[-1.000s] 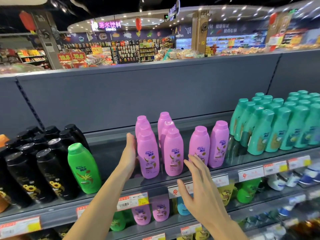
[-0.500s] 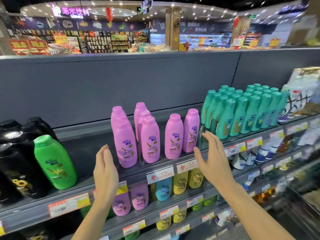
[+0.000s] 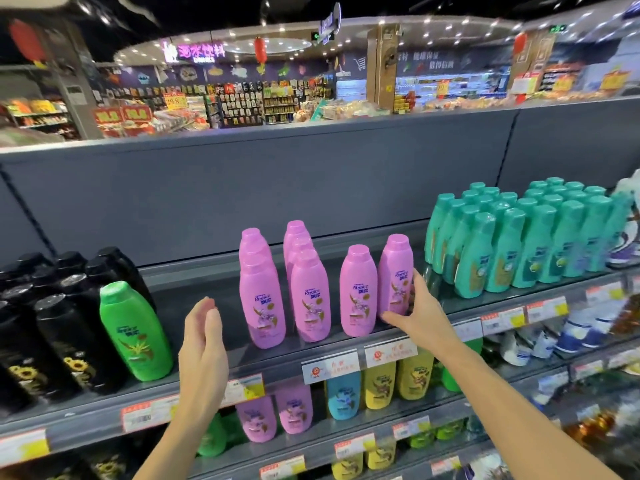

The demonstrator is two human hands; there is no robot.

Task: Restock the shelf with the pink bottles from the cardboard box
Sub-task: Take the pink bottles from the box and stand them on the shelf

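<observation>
On the top shelf (image 3: 194, 289) the pink bottles (image 3: 308, 296) stand upright near the middle of the view, in four files: two files on the left, each running back several bottles deep, then a lone bottle, and at the far right the rightmost pink bottle (image 3: 394, 271), set a little further back than the lone one. The right hand (image 3: 417, 315) is closed around the lower part of that rightmost pink bottle, thumb across its front at the base and fingers wrapped round its right side, at about 3 o'clock from the cluster. The left hand (image 3: 202, 344) is open and holds nothing; it stands edge-on with the palm turned toward the bottles, at about 8 o'clock from them and apart from the nearest one, in front of a bare stretch of shelf. At 9 o'clock from the pink group a single green bottle (image 3: 135, 334) stands at the shelf's front edge, touching a block of black bottles (image 3: 65, 327) further left. At 3 o'clock, beyond a small gap, a dense block of teal bottles (image 3: 526, 240) fills the shelf. Price tags (image 3: 346, 367) run along the shelf's front lip, and the shelf below carries more pink, blue and yellow bottles (image 3: 381, 384). The cardboard box does not appear in the view.
</observation>
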